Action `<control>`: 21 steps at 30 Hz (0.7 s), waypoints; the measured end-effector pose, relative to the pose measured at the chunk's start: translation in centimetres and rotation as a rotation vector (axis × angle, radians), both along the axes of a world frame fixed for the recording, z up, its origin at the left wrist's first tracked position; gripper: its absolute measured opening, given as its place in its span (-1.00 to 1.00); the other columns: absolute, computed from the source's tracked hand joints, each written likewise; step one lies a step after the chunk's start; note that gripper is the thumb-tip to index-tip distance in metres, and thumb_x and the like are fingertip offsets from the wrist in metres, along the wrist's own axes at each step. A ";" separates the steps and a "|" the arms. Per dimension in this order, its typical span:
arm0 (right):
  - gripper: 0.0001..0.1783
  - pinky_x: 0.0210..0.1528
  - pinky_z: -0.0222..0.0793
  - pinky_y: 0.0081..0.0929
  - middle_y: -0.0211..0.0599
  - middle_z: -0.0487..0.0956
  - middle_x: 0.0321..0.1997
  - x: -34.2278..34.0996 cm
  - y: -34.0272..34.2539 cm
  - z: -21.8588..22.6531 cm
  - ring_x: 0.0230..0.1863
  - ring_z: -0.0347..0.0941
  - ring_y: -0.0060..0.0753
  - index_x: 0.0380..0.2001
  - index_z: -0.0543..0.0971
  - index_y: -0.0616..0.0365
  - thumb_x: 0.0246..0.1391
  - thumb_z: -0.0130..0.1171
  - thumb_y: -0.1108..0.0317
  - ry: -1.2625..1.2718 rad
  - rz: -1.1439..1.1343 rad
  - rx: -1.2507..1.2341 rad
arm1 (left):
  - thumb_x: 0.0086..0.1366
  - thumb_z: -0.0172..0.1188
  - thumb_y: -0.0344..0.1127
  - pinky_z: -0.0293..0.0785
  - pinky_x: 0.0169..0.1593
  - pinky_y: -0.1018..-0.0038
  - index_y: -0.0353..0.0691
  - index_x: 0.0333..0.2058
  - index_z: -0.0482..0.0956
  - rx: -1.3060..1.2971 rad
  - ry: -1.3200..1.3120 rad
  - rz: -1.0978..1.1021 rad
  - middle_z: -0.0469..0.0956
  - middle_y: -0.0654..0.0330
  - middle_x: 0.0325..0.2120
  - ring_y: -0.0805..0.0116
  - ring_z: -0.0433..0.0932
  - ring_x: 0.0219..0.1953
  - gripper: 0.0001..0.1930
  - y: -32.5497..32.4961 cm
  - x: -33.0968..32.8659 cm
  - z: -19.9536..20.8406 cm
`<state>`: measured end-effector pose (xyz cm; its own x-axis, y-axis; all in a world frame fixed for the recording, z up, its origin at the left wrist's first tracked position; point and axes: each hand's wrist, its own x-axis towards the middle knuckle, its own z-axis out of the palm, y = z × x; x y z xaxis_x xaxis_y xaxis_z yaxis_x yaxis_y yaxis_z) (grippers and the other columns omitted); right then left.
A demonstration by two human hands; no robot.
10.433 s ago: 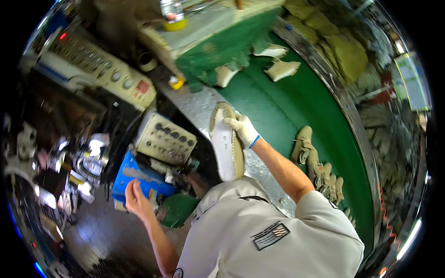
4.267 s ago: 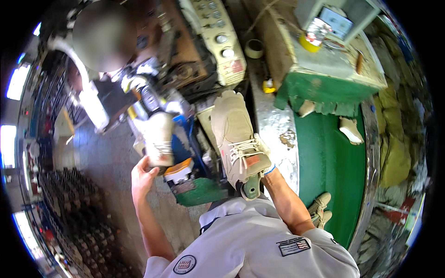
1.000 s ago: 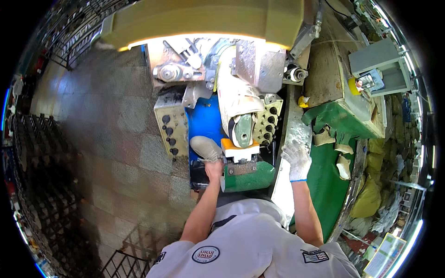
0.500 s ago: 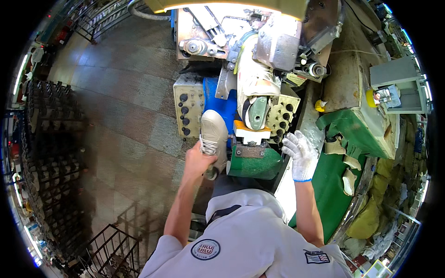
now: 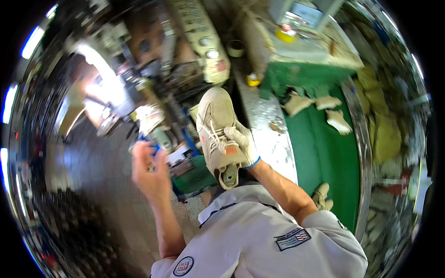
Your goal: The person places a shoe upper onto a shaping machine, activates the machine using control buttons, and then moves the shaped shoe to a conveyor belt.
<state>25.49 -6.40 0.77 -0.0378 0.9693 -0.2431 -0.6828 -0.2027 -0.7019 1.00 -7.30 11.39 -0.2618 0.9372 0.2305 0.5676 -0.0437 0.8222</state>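
My right hand (image 5: 242, 139), in a white glove with a blue cuff, is closed round the side of a beige lace-up shoe (image 5: 216, 104). The shoe stands toe up in front of my chest, with a greenish last (image 5: 229, 177) showing in its heel opening. My bare left hand (image 5: 152, 171) is raised and blurred by motion; its thumb and fingers are apart, with nothing visible between them. Just beyond it, a second pale shoe (image 5: 149, 116) on a green last sits in the machine (image 5: 99, 78), beside the bright lamp light.
To the right runs a green-topped bench (image 5: 320, 153) with a metal edge (image 5: 266, 116). Loose shoe uppers (image 5: 339, 122) lie at its far end and another shoe (image 5: 321, 194) near my right elbow. A yellow tape roll (image 5: 252, 80) lies ahead. Dark racks (image 5: 74, 227) stand left.
The beige shoe has passed from my left hand to my right, which was open and holding nothing before. My view has turned rightward, putting the machine at the left.
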 end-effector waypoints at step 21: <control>-0.11 0.29 0.37 -0.25 0.17 0.59 0.16 50.5 -22.1 -29.5 0.25 0.50 0.03 0.18 0.52 0.38 -0.06 0.35 -0.14 -1.169 -0.408 -1.083 | 0.21 0.35 -0.15 0.27 -0.57 0.51 -0.41 -0.23 0.66 -0.527 -0.012 0.041 0.52 0.27 -0.58 0.50 0.35 -0.66 -0.63 0.8 -13.4 -20.2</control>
<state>75.96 -28.50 -28.72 0.8415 0.2387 -0.4847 -0.0452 -0.8629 -0.5034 -12.43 -6.46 -8.77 -0.3000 0.9141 -0.2729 0.5509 0.3995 0.7327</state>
